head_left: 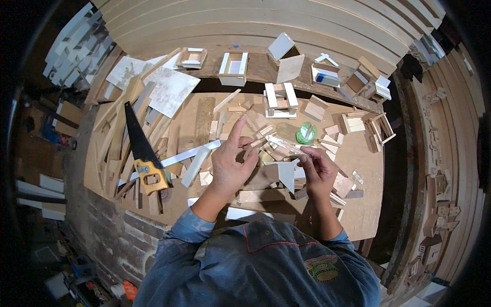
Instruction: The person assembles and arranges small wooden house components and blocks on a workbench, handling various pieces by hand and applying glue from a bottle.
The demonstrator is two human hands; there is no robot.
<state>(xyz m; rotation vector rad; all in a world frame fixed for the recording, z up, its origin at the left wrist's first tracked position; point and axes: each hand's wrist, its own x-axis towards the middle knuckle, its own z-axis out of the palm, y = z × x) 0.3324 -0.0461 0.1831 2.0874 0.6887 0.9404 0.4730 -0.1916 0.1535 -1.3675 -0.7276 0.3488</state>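
My left hand (230,161) is over the middle of the bench, its index finger stretched out. The thumb and a curled finger close on a small wood strip (257,144). To the right, my right hand (318,171) pinches a thin stick with a whitish end (286,145), which points left toward that strip. Its exact kind is unclear. Beneath the hands lie wood offcuts and a white angled piece (287,175). A crumpled, clear green object (306,133) sits just beyond my right hand.
A handsaw (144,151) with a yellow handle lies at the left on long wood strips. Small wooden boxes, one white-edged (233,68) and another with white slats (281,100), stand toward the back. A stained white board (171,89) lies at the back left. Stacked planks (266,20) rise behind.
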